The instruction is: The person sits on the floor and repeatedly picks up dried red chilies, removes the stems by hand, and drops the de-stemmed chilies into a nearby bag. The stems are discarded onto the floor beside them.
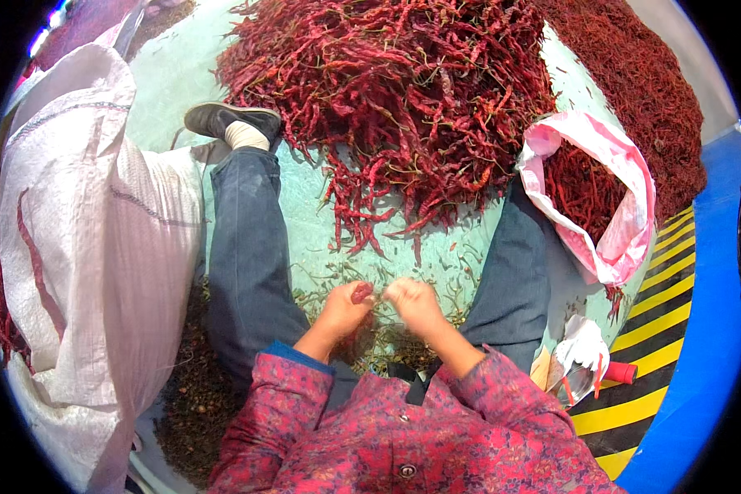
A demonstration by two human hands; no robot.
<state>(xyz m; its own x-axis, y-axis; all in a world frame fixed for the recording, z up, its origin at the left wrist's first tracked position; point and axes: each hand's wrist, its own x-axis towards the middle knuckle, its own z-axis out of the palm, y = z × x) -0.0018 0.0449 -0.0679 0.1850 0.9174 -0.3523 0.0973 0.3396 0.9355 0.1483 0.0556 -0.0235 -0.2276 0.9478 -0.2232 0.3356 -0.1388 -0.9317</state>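
Note:
My left hand (342, 313) is closed round a dried red chili (361, 292), whose end pokes out by the thumb. Close beside it, my right hand (417, 306) has its fingers pinched together, slightly blurred; whatever they hold is too small or hidden to make out. Both hands are between my knees, above loose chili stems (337, 272) scattered on the pale green sheet (309, 193). Just beyond them rises a big heap of dried red chilies (387, 99), with some strays spilling toward me.
A tall white woven sack (82, 206) stands at my left. By my right knee, a pink and white sack (634, 185) holds red chilies. A second chili heap (634, 82) lies far right, near black-and-yellow striped floor (659, 346). A white plastic bag (580, 350) lies near a red cylinder (620, 373).

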